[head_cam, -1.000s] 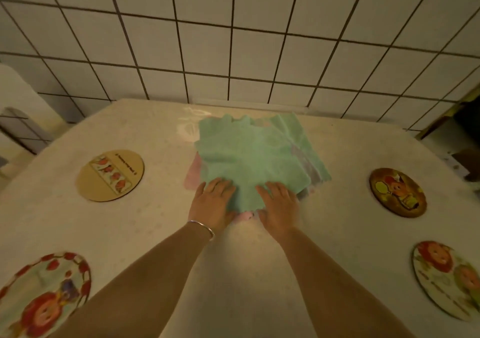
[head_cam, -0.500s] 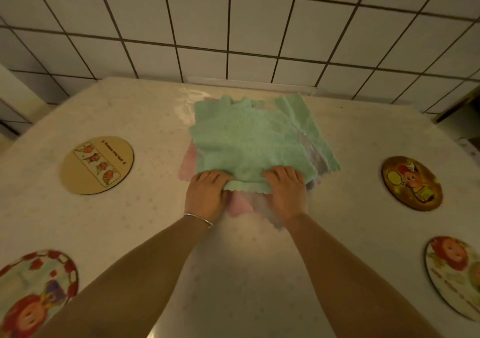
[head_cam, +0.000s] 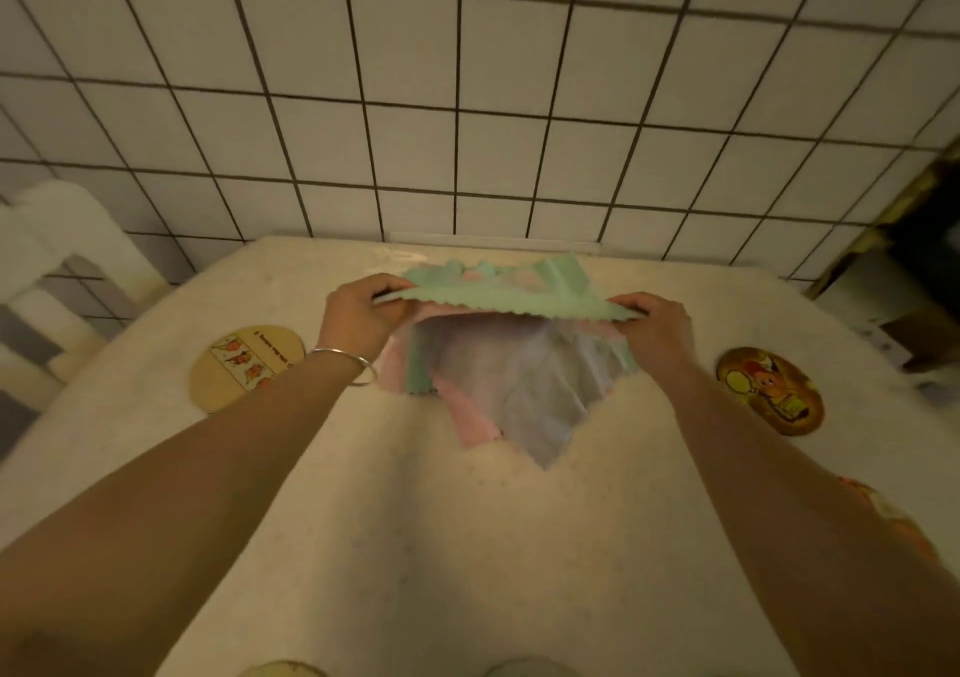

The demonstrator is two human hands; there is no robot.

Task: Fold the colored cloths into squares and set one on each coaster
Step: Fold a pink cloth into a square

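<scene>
White square tiles (head_cam: pixel 498 104) with dark grout are filling the upper frame. A pale speckled desk (head_cam: pixel 467 546) is spreading below under warm, dim light. A white chair (head_cam: pixel 62 260) is standing at the left edge.

Green cloth (head_cam: pixel 511 296) lifted by its near edge over pink and lilac cloths (head_cam: pixel 519 385).

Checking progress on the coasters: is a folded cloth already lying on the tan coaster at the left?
No, the tan coaster lies bare, with its printed picture fully showing and no cloth on it.
</scene>
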